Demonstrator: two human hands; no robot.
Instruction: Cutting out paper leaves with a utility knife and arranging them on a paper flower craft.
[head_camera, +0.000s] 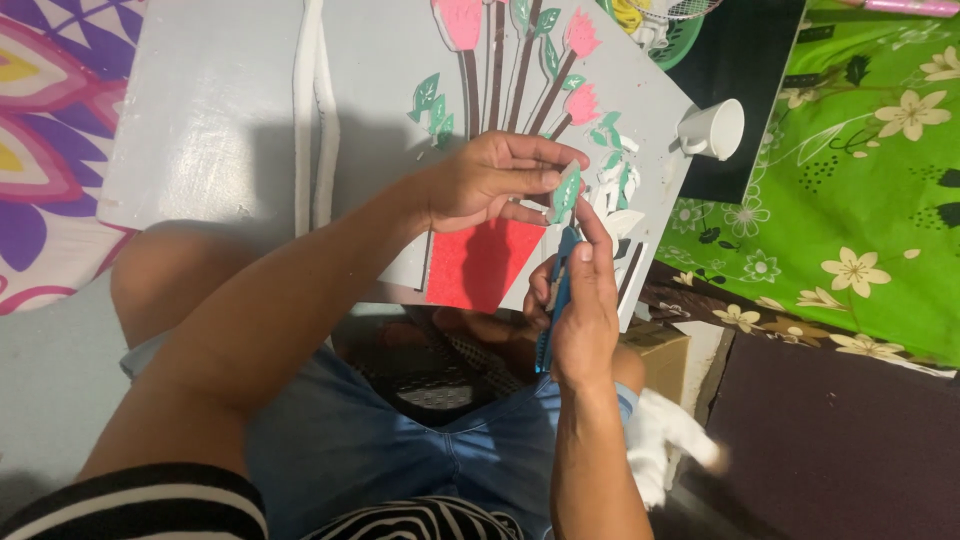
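head view: left hand (480, 180) pinches green leaf cutout (566, 192); right hand (580, 300) grips blue cutter (556, 300).

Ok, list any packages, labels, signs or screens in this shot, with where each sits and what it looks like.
Brown cardboard box: the only package in view, low on the floor beside the right hand, boxy, plain tan, partly hidden.
No labels, signs or screens show.
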